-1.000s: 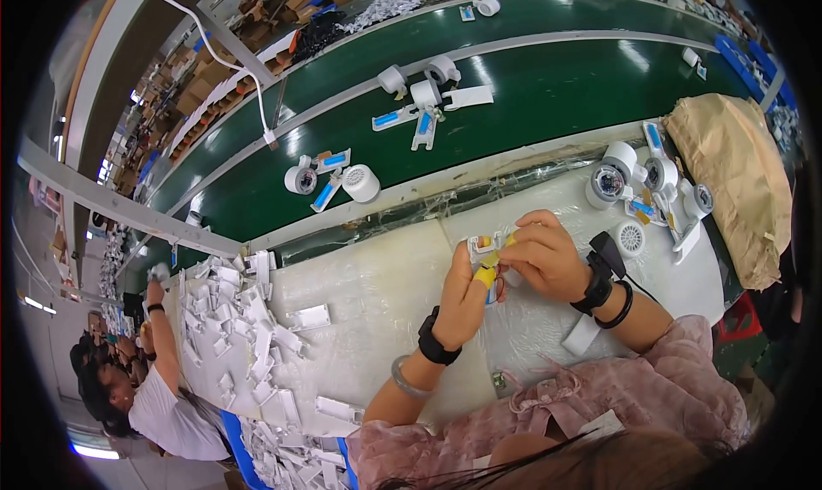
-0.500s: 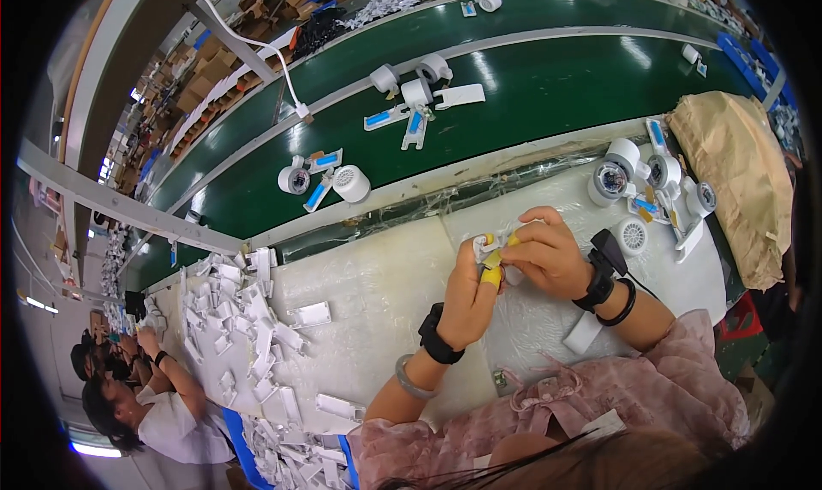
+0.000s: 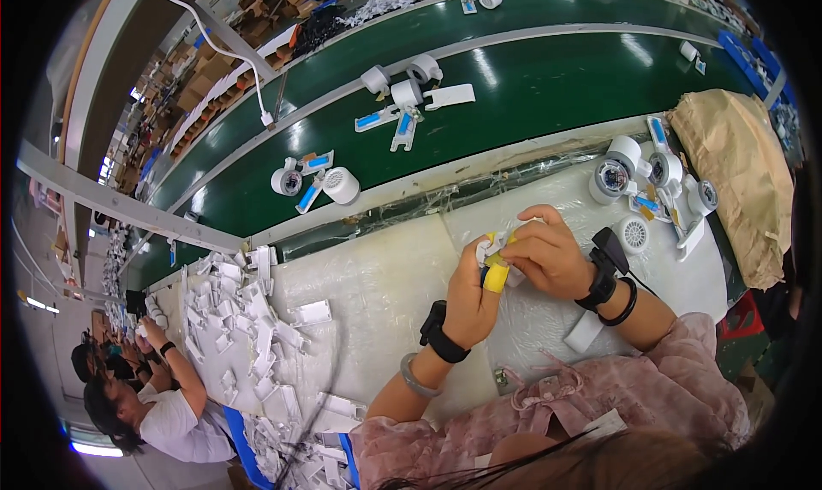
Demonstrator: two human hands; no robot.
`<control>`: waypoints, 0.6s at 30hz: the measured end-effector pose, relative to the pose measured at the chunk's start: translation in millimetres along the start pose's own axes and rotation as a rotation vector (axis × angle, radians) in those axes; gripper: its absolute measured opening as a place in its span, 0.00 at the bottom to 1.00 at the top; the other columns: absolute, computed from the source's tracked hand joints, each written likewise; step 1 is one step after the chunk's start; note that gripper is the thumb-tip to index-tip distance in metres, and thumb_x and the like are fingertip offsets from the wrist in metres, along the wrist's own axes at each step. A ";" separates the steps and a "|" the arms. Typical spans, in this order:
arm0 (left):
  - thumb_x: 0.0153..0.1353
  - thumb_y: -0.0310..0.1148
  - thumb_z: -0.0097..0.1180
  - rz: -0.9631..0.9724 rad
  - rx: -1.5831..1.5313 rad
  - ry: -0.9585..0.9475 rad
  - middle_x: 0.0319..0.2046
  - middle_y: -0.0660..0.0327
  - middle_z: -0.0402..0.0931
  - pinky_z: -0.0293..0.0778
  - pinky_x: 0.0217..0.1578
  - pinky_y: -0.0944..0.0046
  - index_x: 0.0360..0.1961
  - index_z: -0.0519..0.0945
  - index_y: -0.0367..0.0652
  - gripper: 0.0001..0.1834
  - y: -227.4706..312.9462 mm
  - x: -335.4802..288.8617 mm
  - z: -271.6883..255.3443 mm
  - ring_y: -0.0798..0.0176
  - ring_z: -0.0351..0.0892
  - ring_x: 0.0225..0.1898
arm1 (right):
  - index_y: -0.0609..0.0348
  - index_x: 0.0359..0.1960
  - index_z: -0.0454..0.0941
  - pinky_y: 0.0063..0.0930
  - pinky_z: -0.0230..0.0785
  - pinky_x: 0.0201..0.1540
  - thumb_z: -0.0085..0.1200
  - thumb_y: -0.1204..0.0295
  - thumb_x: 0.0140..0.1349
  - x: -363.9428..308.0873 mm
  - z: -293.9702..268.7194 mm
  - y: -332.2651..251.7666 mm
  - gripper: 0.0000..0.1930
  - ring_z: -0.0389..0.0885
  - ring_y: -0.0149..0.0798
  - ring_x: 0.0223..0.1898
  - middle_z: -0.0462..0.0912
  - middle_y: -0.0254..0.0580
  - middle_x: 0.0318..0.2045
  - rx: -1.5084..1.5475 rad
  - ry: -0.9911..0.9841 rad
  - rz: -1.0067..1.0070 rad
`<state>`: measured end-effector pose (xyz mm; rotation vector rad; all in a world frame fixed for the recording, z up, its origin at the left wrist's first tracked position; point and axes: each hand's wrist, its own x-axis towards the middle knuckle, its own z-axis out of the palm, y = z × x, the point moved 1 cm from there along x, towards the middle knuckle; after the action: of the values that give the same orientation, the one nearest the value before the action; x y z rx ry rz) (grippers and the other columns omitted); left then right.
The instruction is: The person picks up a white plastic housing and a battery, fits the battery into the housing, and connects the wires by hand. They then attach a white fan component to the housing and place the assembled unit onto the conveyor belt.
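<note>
Above the pale work surface, my left hand (image 3: 471,308) is closed, its fingers and thumb pinching a small white plastic piece (image 3: 485,249). Yellow wrapping (image 3: 495,277) covers the left thumb. Fingers of my right hand (image 3: 555,263) bend in against the same piece from the right, and more yellow shows at the fingertips. Much of the piece is covered by the fingers, so its full shape cannot be made out. Just below my right hand, a white flat part (image 3: 583,331) lies on the surface.
White plastic housings (image 3: 244,306) are heaped at left, above a blue bin (image 3: 242,443). Round white fan units (image 3: 611,178) cluster at right beside a brown paper bag (image 3: 735,182). More units (image 3: 341,186) sit on the green conveyor belt (image 3: 531,96). A co-worker (image 3: 175,413) sits far left.
Fan units on the near green belt have shifted slightly left. My left hand has turned a little, showing more of the yellow thumb wrapping. The co-worker's hands have risen.
</note>
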<state>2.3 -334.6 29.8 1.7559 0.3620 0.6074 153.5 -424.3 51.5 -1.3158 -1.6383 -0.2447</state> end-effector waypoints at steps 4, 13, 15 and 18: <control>0.66 0.26 0.47 -0.029 -0.071 0.026 0.37 0.55 0.75 0.73 0.39 0.65 0.58 0.64 0.33 0.20 0.8 -0.1 4.1 0.64 0.76 0.36 | 0.53 0.34 0.81 0.39 0.67 0.51 0.64 0.76 0.48 -2.0 0.7 1.9 0.10 0.75 0.40 0.36 0.79 0.34 0.31 0.000 -0.011 0.004; 0.67 0.24 0.43 -0.050 -0.053 0.073 0.34 0.57 0.77 0.73 0.36 0.68 0.55 0.67 0.33 0.17 0.6 3.7 7.4 0.66 0.76 0.32 | 0.55 0.33 0.79 0.39 0.67 0.51 0.63 0.78 0.48 -0.6 2.8 2.6 0.10 0.76 0.38 0.34 0.79 0.34 0.30 -0.025 -0.011 -0.007; 0.67 0.25 0.43 -0.058 -0.020 0.081 0.33 0.57 0.77 0.73 0.35 0.68 0.54 0.68 0.33 0.16 5.0 7.1 4.6 0.66 0.76 0.32 | 0.55 0.33 0.78 0.40 0.67 0.49 0.61 0.78 0.49 -1.2 7.5 0.9 0.10 0.76 0.39 0.33 0.78 0.34 0.29 -0.049 0.019 0.004; 0.68 0.27 0.41 -0.163 0.017 0.021 0.32 0.56 0.78 0.73 0.36 0.67 0.52 0.69 0.33 0.14 6.7 18.9 -5.2 0.63 0.78 0.30 | 0.55 0.32 0.76 0.40 0.67 0.46 0.59 0.79 0.50 7.7 7.7 6.3 0.08 0.76 0.42 0.33 0.77 0.36 0.27 -0.062 -0.014 0.062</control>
<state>14.2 -322.0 41.2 1.7178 0.5203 0.5074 155.0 -411.8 51.1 -1.4156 -1.6098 -0.2514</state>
